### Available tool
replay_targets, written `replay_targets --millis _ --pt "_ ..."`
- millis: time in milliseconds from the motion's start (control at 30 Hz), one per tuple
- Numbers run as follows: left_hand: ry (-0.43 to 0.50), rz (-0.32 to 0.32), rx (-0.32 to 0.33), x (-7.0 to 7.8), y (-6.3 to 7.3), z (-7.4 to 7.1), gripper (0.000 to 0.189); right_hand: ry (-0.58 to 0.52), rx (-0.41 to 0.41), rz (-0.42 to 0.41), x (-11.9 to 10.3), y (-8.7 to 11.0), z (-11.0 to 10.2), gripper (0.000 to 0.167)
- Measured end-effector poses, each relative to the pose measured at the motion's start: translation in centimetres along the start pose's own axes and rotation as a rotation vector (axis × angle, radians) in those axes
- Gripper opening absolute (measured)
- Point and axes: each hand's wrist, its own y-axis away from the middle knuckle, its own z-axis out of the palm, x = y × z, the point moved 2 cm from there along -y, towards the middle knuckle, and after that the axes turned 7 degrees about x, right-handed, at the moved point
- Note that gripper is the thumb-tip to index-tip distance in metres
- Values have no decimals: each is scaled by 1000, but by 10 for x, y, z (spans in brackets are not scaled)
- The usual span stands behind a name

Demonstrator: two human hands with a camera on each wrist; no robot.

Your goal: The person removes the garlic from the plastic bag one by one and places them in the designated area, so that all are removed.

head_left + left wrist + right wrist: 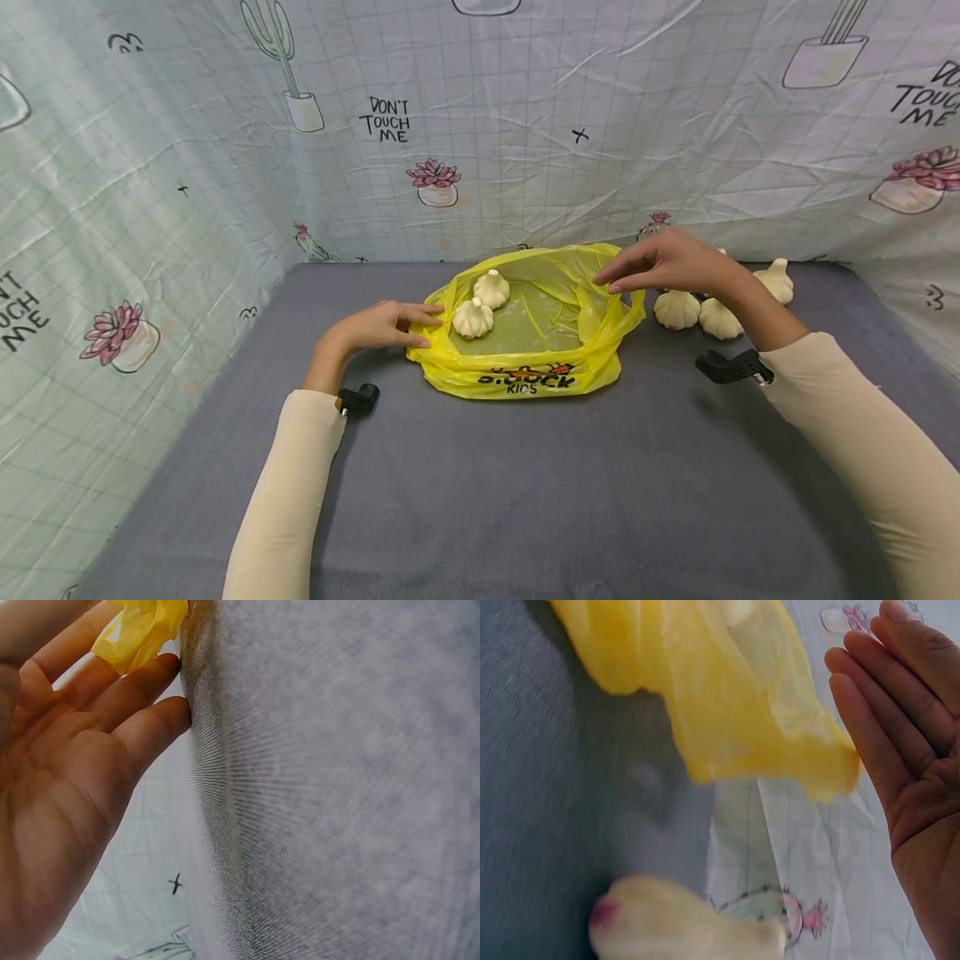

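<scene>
A yellow plastic bag (525, 371) with dark printing lies on the grey table, its mouth spread wide. Two garlic bulbs (473, 318) rest inside its left part. At the bag's left rim is my left hand (378, 325), fingers loosely extended and touching the plastic; its palm appears in the left wrist view beside a yellow flap (142, 634). Above the right rim hovers my right hand (667, 265), holding nothing, with its fingers extended in the right wrist view. Several more garlic bulbs (677, 310) sit right of the bag, partly hidden by my right wrist.
The grey cloth-covered table (480, 500) extends in front of the bag. A patterned curtain (510, 167) with plant drawings rises behind it and along both sides. One garlic bulb (682, 922) shows large and blurred in the right wrist view.
</scene>
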Motion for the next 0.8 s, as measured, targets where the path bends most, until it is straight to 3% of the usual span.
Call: replay_targets --millis 233,400,800 --pt "-23 -9 -11 0 1 -1 51 7 -68 -58 -2 -30 16 26" --pt "-27 -11 -21 -1 -2 -1 51 7 -110 -50 1 -46 27 28" --pt "-36 -26 -37 -1 -3 -1 51 22 -136 -78 -8 -77 42 30"
